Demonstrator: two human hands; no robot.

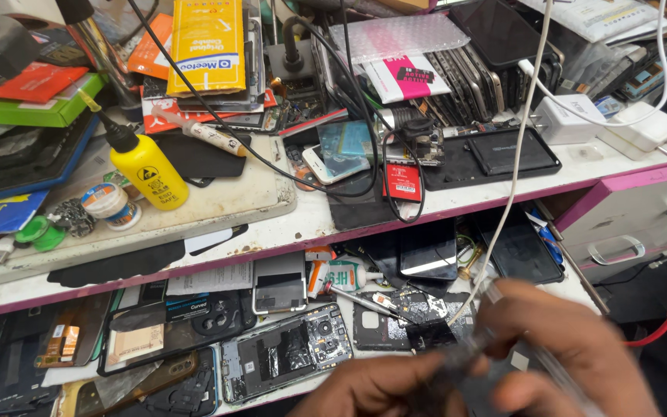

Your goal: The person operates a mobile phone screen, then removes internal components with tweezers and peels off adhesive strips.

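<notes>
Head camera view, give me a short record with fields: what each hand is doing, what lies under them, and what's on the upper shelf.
left hand: left hand, low in the frame, fingers curled toward a small blurred clear item
right hand: right hand, blurred, closed around the same clear item
cable: white cable runs down to the hands from the white charger
under hands: opened phone, back cover off, on the lower shelf
upper shelf: yellow squeeze bottle, upright on a worn white board
</notes>
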